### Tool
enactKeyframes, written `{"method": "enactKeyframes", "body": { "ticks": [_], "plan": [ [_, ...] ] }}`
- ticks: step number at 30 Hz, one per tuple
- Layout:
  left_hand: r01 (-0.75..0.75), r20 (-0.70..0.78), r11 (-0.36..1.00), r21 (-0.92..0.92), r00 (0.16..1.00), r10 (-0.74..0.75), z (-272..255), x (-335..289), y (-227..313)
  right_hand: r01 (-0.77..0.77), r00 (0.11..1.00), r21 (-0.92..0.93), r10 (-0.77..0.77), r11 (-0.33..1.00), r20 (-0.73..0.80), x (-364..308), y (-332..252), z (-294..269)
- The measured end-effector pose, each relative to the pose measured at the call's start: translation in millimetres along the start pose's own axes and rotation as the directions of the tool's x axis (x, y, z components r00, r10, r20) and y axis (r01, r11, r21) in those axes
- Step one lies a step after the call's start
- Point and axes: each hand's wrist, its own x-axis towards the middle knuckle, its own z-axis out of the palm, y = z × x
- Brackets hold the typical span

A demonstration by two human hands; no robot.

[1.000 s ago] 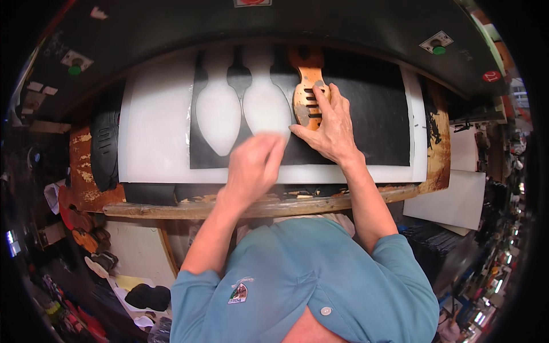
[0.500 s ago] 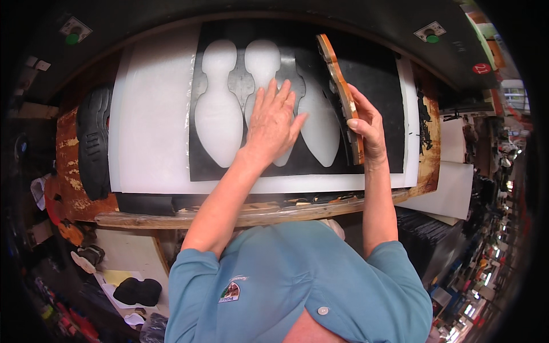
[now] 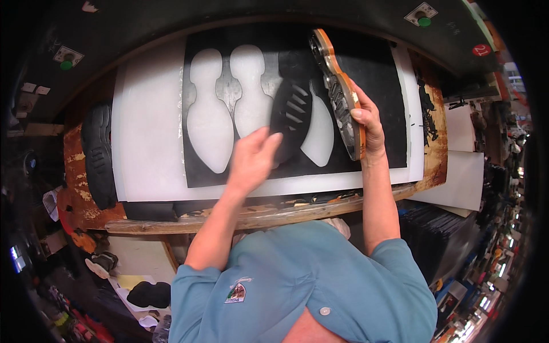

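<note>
My left hand pinches the lower end of a black sole-shaped piece with several slanted slots, raised over the sheet and slightly blurred. Under it lies a black sheet with sole-shaped openings through which white shows. My right hand grips a cutting die by its side, fingers behind and thumb in front. The die has an orange outer edge and dark metal parts inside, and stands tilted on its edge at the right of the openings. The piece partly covers the openings behind it.
A white board lies beneath the sheet on the worn wooden table. Black sole pieces are stacked at the left. A dark machine beam with green buttons spans the far side. Black scraps and a stack of black sheets are at the right.
My left hand has gone from lying spread on the sheet to holding the black slotted piece, moving nearer to me. The die has turned slightly, showing more of its inside.
</note>
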Motion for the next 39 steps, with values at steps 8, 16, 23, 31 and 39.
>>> {"method": "enactKeyframes", "body": {
  "ticks": [8, 16, 23, 31, 39],
  "plan": [
    [0.226, -0.069, 0.963, -0.146, 0.969, -0.238, -74, -76, 0, 0.0, 1.0, 0.006, 0.0, 1.0, -0.024, -2, 2, 0],
    [0.107, -0.002, 0.992, -0.064, 0.994, -0.107, -82, -25, 23, 0.066, 0.994, -0.307, -0.088, 0.949, -0.058, -15, -7, 0],
    [0.245, 0.264, 0.961, 0.131, 0.925, -0.272, -70, 21, 31, 0.108, 0.963, -0.964, -0.266, 0.242, 0.041, -47, -1, 1],
    [0.062, 0.474, 0.989, -0.133, 0.88, 0.009, -51, 13, 6, 0.384, 0.895, -0.891, -0.336, 0.242, 0.295, -21, 22, 43],
    [-0.055, 0.494, 0.917, -0.395, 0.829, 0.263, -24, 15, 1, 0.055, 0.998, -0.669, -0.029, 0.741, 0.05, -17, 35, 55]
  ]
}}
